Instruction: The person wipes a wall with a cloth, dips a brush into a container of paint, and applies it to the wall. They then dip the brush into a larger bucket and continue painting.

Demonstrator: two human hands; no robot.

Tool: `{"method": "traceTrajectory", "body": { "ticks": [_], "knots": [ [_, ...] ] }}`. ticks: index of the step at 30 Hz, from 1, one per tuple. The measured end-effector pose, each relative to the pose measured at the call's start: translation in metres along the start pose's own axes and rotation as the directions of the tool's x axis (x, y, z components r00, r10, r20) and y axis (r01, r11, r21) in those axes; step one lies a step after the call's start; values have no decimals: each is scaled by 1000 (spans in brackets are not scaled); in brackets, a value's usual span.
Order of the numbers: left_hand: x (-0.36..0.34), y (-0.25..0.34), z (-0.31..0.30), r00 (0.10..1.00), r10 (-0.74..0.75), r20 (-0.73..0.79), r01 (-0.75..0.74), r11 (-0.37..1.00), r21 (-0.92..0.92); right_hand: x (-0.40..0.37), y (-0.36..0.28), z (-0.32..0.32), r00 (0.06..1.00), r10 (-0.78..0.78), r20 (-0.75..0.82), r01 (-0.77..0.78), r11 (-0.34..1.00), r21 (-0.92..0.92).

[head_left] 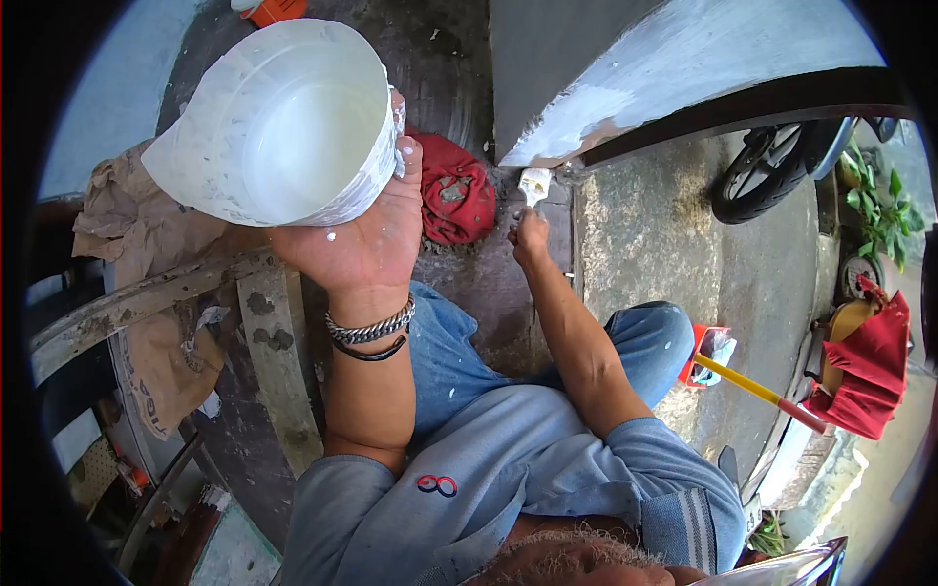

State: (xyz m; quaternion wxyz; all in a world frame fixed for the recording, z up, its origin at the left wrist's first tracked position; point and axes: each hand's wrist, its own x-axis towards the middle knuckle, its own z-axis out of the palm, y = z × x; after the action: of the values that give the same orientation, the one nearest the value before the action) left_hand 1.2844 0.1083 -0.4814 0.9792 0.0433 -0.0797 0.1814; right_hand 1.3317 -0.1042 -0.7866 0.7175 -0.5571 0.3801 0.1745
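My left hand (366,230) is palm up under a white plastic tub (210,132), with its fingers curled around the paint-smeared side. White paint lies in the bottom of the tub, and a few white specks mark my palm. Low by the foot of a wall corner, my right hand (530,234) grips the handle of a paintbrush (534,183). Its white-coated bristles are right at the lower edge of the wall (586,107), which has fresh white patches beside a grey face. A red cloth bundle (457,195) lies on the floor between my hands.
Crumpled brown paper (147,210) and a wooden frame (278,342) are at the left. An orange container (274,10) stands at the far top. On the right are a motorcycle wheel (767,176), a yellow-and-red pole (747,381), a red cloth (870,366) and green plants (884,205).
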Motion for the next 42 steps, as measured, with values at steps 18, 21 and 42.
{"method": "traceTrajectory", "body": {
  "ticks": [18, 21, 42],
  "knots": [
    [-1, -2, 2, 1000, 9, -3, -9, 1000, -20, -28, -13, 10, 977, 30, 210, -27, 1000, -16],
    [-1, -4, 3, 1000, 10, -6, -10, 1000, -19, -45, -37, 2, 966, -18, 258, 10, 999, 35],
    [-1, -6, 6, 999, -7, -38, 4, 998, -56, -167, -102, -28, 926, -123, 357, 128, 992, 11]
  ]
}}
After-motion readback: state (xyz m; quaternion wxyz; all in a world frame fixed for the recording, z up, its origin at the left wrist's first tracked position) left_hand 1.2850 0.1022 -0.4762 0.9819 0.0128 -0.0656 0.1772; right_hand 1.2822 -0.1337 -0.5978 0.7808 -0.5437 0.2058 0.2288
